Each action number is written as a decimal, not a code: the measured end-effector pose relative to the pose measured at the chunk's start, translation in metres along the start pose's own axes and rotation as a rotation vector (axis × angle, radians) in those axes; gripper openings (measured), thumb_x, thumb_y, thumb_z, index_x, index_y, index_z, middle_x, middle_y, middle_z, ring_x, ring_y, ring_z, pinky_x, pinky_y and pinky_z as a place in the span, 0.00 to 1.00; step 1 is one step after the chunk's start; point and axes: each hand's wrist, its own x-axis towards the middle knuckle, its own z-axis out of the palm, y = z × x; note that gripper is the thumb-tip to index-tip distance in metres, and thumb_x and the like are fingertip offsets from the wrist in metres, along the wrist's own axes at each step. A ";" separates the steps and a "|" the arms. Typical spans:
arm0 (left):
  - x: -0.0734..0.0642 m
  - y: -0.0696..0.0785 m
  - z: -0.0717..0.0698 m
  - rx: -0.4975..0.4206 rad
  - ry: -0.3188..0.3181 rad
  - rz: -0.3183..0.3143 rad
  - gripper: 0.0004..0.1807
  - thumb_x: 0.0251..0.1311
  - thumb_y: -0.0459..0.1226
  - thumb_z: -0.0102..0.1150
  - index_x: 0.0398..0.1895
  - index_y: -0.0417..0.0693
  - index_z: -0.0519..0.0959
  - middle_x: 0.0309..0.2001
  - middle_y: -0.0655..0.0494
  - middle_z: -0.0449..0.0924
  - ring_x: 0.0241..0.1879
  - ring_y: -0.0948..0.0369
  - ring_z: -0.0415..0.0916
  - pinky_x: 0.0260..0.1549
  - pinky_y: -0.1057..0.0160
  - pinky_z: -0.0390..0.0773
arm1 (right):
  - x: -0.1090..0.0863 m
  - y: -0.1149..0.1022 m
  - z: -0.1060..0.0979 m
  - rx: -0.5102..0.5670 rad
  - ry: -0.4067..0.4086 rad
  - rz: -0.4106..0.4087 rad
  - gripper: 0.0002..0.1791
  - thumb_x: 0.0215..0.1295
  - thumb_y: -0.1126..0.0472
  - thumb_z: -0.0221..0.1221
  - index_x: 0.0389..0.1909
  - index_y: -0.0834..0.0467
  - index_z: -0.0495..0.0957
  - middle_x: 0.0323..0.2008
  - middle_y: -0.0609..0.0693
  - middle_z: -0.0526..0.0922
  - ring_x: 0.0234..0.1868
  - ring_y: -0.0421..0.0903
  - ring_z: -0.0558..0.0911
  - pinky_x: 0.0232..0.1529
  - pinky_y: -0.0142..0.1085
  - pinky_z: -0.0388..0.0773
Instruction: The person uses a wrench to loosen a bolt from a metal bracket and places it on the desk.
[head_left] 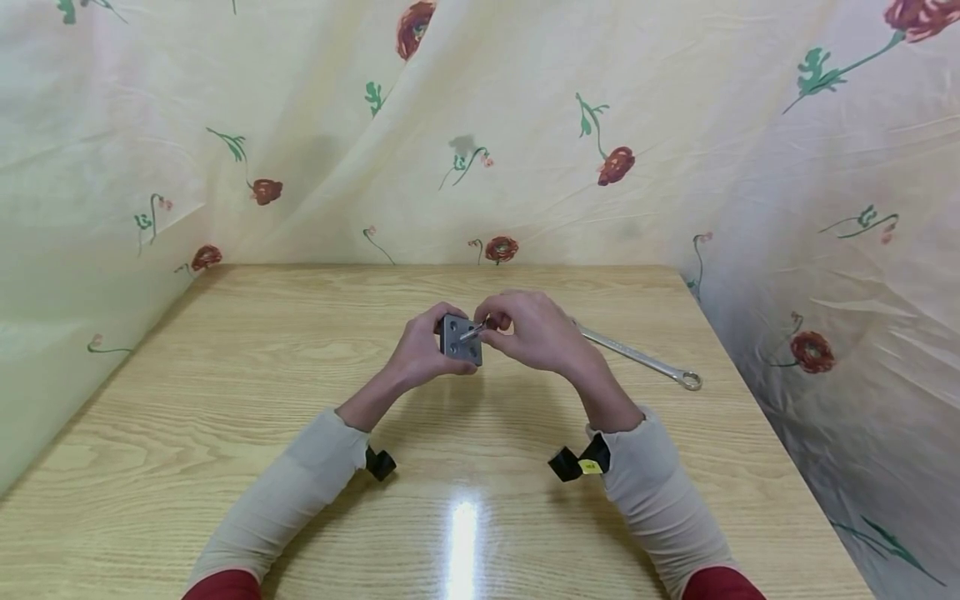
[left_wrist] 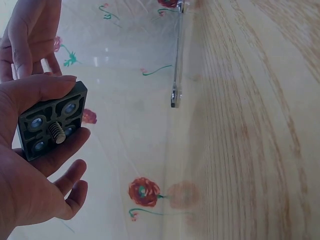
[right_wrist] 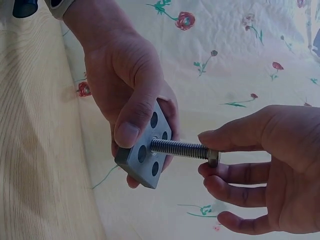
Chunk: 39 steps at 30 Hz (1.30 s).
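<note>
My left hand [head_left: 420, 350] grips a small square grey plate [right_wrist: 142, 162] by its edges, above the table. The plate has a hole near each corner, and a threaded bolt [right_wrist: 180, 148] passes through its middle. In the left wrist view the bolt's tip [left_wrist: 57, 133] sticks out of the ribbed dark back face of the plate. The thumb and index finger of my right hand [right_wrist: 270, 165] pinch the bolt's head [right_wrist: 214, 158]. Most of the thread stands out on the head's side of the plate.
A long combination wrench [head_left: 637, 357] lies on the wooden table [head_left: 225, 400], right of and partly behind my right forearm. Flower-printed cloth [head_left: 525, 100] hangs along the table's back and sides. A black wrist camera [head_left: 566, 464] sits on my right wrist.
</note>
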 end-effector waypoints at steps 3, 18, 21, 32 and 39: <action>0.000 0.000 0.000 -0.004 0.000 0.000 0.35 0.36 0.33 0.78 0.53 0.45 0.73 0.48 0.46 0.79 0.45 0.53 0.75 0.44 0.59 0.74 | 0.000 0.000 0.000 -0.010 0.014 -0.052 0.09 0.59 0.64 0.64 0.41 0.55 0.84 0.37 0.48 0.84 0.37 0.44 0.81 0.40 0.39 0.78; -0.001 0.000 0.000 0.008 -0.011 0.005 0.35 0.37 0.34 0.78 0.53 0.45 0.73 0.49 0.46 0.79 0.45 0.53 0.75 0.45 0.58 0.75 | 0.000 0.003 0.002 0.003 -0.009 -0.118 0.13 0.57 0.63 0.67 0.44 0.56 0.82 0.43 0.50 0.82 0.42 0.46 0.81 0.44 0.42 0.78; -0.001 0.000 -0.001 0.008 -0.011 0.004 0.36 0.37 0.34 0.78 0.54 0.44 0.72 0.49 0.46 0.79 0.45 0.53 0.75 0.45 0.58 0.75 | 0.000 0.002 0.000 0.021 -0.026 -0.027 0.21 0.59 0.52 0.66 0.51 0.54 0.79 0.44 0.50 0.83 0.43 0.46 0.82 0.43 0.41 0.78; -0.001 0.000 0.000 0.007 -0.012 0.009 0.36 0.37 0.33 0.78 0.54 0.44 0.72 0.49 0.45 0.79 0.45 0.53 0.76 0.44 0.59 0.75 | 0.000 0.004 -0.001 0.016 -0.024 0.009 0.08 0.66 0.53 0.60 0.39 0.52 0.82 0.28 0.46 0.84 0.25 0.41 0.76 0.28 0.33 0.72; 0.000 0.000 -0.001 0.011 -0.006 -0.012 0.35 0.37 0.34 0.78 0.54 0.46 0.73 0.49 0.46 0.79 0.45 0.53 0.75 0.44 0.59 0.75 | -0.002 0.004 -0.002 -0.017 -0.004 -0.112 0.07 0.61 0.63 0.63 0.39 0.53 0.85 0.38 0.47 0.83 0.38 0.44 0.81 0.41 0.38 0.78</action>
